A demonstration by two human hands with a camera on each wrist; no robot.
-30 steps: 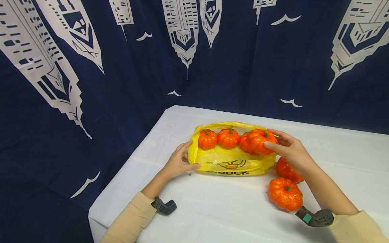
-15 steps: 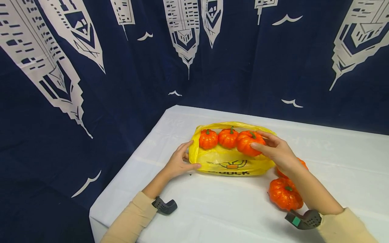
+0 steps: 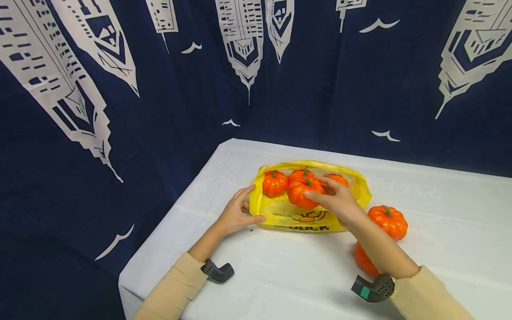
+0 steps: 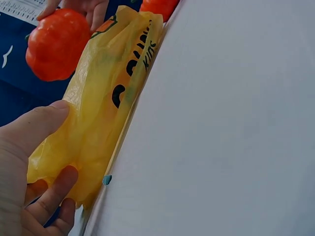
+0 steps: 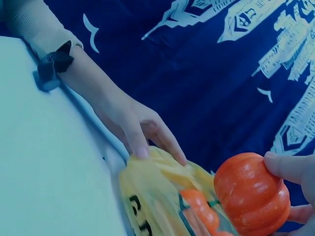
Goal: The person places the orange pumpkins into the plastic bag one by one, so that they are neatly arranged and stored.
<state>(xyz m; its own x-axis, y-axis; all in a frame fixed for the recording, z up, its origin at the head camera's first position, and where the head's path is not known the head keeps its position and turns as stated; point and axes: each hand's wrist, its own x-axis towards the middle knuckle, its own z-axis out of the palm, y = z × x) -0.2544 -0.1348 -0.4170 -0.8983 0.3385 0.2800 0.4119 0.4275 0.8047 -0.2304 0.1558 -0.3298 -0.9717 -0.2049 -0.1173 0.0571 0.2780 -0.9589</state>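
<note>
A yellow plastic bag (image 3: 276, 217) lies on its side on the table, its opening showing several small orange pumpkins. My left hand (image 3: 235, 214) holds the bag's left end, thumb and fingers spread about it; the left wrist view shows the thumb (image 4: 47, 120) against the yellow plastic. Over the bag's opening, my right hand (image 3: 340, 200) pinches a pumpkin (image 3: 302, 195) by its right side. That pumpkin partly hides another one behind it. Inside the bag, one pumpkin (image 3: 274, 183) sits at the left, and another (image 3: 338, 179) shows partly behind my right fingers.
Two more pumpkins lie right of the bag: one (image 3: 390, 222) near its corner and one (image 3: 365, 258) mostly hidden under my right forearm. A white cloth (image 3: 272, 275) covers the table. Behind hangs a dark blue curtain (image 3: 312, 111) with white building prints.
My right hand has carried its pumpkin leftward across the bag's opening, uncovering the pumpkin at the bag's right side. The left hand stays at the bag's left end.
</note>
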